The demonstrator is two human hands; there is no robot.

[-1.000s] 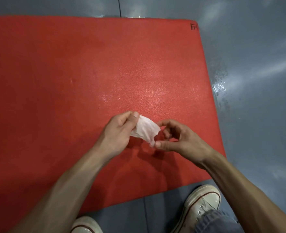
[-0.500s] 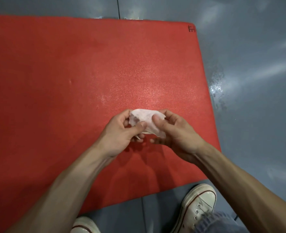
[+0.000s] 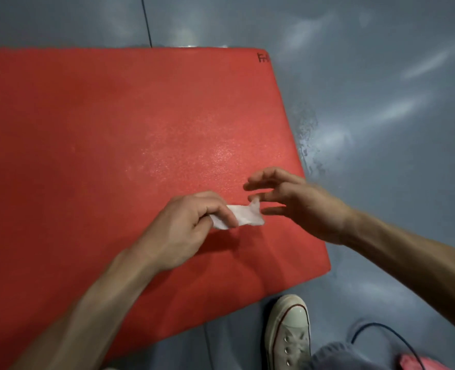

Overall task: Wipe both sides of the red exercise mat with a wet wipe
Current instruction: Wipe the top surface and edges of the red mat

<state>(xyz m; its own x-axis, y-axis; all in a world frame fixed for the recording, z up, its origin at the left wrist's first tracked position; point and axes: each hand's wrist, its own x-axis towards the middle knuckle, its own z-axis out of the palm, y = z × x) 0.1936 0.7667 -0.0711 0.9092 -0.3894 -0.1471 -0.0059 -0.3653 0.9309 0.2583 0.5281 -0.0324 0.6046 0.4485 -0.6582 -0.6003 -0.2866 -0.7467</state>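
The red exercise mat (image 3: 108,134) lies flat on the grey floor and fills the left and middle of the view. Its right part shines with damp streaks. My left hand (image 3: 183,228) hovers over the mat's near right area and pinches a folded white wet wipe (image 3: 243,216) between thumb and fingers. My right hand (image 3: 295,204) is just right of the wipe, fingers spread and loosely extended, off the wipe or barely at its tip; it is motion-blurred.
The grey floor (image 3: 381,129) surrounds the mat, with a wet patch (image 3: 307,134) beside its right edge. My white sneaker (image 3: 287,335) stands at the mat's near edge. A dark cable (image 3: 381,332) and a red object (image 3: 421,363) lie at the bottom right.
Both hands held the wipe half a second ago. My right hand has now let go and moved right with fingers spread, while my left hand keeps the wipe, folded flatter.
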